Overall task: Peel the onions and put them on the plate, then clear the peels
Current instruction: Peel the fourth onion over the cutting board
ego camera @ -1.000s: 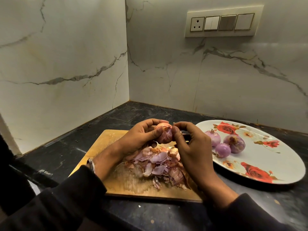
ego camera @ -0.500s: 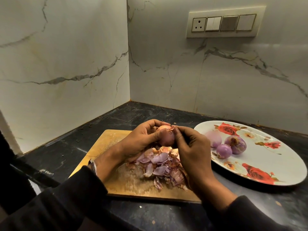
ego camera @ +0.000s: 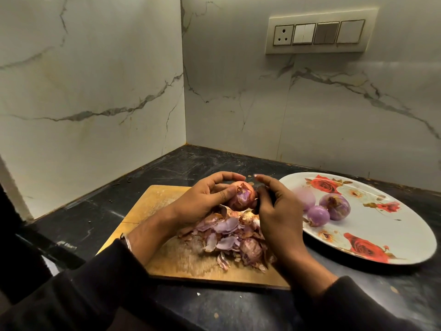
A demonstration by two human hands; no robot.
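Above the wooden cutting board [ego camera: 162, 201], my left hand [ego camera: 202, 201] grips a partly skinned red onion [ego camera: 241, 197] from the left. My right hand [ego camera: 279, 216] is curled against the onion's right side, thumb on the loose skin and forefinger raised above it. A heap of purple and brown peels [ego camera: 229, 235] lies on the board under my hands. Three peeled onions [ego camera: 334, 206] sit together on the left part of the white plate [ego camera: 405, 247] with red roses, to the right of the board.
The board and plate lie on a dark stone counter [ego camera: 100, 218] in a corner of marble-look walls. A switch panel [ego camera: 319, 32] is on the back wall. The counter's front edge runs just below the board.
The onion has been turned in my left hand, so torn skin and purple flesh now face me. My right forefinger has lifted off the top of the onion.
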